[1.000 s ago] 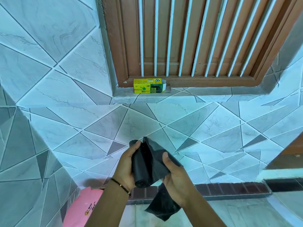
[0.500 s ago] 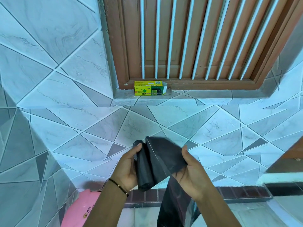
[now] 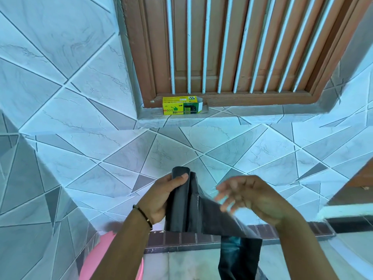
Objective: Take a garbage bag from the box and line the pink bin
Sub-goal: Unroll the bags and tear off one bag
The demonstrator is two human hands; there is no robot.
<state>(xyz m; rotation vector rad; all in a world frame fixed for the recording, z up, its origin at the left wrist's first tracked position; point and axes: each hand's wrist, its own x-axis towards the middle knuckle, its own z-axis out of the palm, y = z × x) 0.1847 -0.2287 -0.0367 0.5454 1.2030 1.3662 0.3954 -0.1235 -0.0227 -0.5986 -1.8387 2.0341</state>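
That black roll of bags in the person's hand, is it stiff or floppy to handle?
Probably both. The rolled part of the black roll keeps its tube shape in the left hand, so it seems fairly firm. The unrolled bag droops straight down, so likely thin, floppy and light. Its faint sheen hints it may be slippery.

Bag roll: thin black plastic film, matt, slight sheen on the loose end. Box: printed card, glossy. Bin: smooth pink plastic. Wall tiles: glazed, marbled. Window frame: brown wood; bars painted white.
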